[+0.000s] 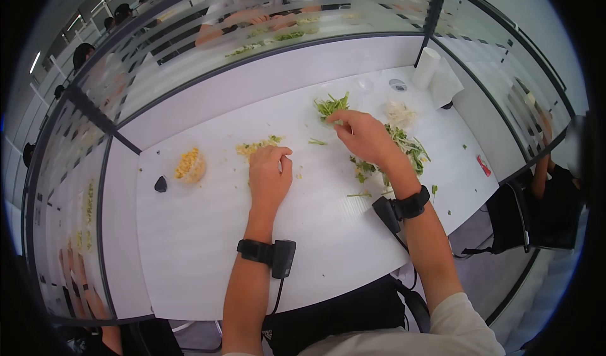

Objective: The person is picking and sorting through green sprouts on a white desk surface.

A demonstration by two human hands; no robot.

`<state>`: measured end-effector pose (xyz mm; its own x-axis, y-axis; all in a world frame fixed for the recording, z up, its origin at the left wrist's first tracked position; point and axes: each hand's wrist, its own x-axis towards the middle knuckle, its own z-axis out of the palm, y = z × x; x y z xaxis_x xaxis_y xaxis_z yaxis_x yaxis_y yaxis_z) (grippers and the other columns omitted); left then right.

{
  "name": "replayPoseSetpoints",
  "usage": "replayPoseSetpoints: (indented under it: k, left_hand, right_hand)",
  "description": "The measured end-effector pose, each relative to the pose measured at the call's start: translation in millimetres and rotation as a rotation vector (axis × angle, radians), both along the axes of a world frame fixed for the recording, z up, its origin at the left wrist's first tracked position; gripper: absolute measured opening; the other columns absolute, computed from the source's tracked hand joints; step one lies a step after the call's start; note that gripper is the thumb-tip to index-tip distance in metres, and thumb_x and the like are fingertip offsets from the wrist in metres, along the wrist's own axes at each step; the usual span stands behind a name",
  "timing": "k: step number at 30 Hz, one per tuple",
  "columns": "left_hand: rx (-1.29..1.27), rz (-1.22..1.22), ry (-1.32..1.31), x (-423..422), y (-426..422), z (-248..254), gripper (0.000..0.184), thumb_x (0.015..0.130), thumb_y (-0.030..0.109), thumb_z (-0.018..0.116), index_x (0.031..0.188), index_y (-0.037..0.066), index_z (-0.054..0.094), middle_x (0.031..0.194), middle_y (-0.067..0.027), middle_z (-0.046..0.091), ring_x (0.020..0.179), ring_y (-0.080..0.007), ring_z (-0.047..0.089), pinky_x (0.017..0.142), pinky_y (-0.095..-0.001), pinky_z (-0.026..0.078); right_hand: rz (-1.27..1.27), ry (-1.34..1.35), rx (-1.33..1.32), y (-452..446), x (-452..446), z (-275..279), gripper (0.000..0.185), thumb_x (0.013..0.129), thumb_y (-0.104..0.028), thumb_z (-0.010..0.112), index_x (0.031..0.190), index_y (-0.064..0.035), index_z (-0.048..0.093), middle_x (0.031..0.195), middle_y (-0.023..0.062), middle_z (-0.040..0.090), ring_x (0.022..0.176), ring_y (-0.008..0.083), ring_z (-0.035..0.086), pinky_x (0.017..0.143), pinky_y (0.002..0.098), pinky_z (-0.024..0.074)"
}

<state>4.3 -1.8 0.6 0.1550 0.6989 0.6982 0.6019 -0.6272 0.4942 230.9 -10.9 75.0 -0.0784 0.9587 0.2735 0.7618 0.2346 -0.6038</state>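
Note:
My left hand rests on the white table at the near edge of a small pile of yellow and green bits. Its fingers are curled with thumb and forefinger close; whatever they hold is too small to make out. My right hand is over the near side of a bunch of green stems, fingertips bent down at the greens. I cannot make out what is between them. Loose leafy greens lie under and beside my right wrist. To the left stands a clear container of yellow pieces.
A pale, stringy heap lies at the back right, near a white paper roll. A black object sits at the left, a red item at the right. Low partitions enclose the table; people sit beyond them.

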Motion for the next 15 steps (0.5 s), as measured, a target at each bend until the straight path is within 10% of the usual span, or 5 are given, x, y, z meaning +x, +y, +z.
replayPoseSetpoints:
  k: [5, 15]
  left_hand:
    - [-0.047, 0.002, 0.024, -1.1, -1.5, 0.7, 0.010, 0.081, -0.002, 0.061, 0.085, 0.006, 0.066, 0.081, -0.0072, 0.063, 0.083, -0.0266, 0.059, 0.079, -0.0376, 0.044]
    - [-0.036, 0.002, 0.014, 0.4, -0.7, -0.3, 0.009, 0.081, -0.002, 0.061, 0.084, 0.006, 0.066, 0.077, -0.0063, 0.060, 0.078, -0.0250, 0.056, 0.077, -0.0367, 0.044]
  right_hand:
    - [-0.072, -0.053, -0.106, -0.4, -3.8, -0.4, 0.049, 0.093, -0.014, 0.052, 0.141, -0.0171, 0.052, 0.073, 0.0180, 0.062, 0.067, 0.0323, 0.059, 0.070, 0.0409, 0.0487]
    - [-0.283, -0.187, 0.034, 9.7, 2.5, -6.9, 0.042, 0.093, -0.020, 0.056, 0.135, -0.0108, 0.054, 0.098, 0.0185, 0.069, 0.087, 0.0386, 0.066, 0.078, 0.0483, 0.0525]
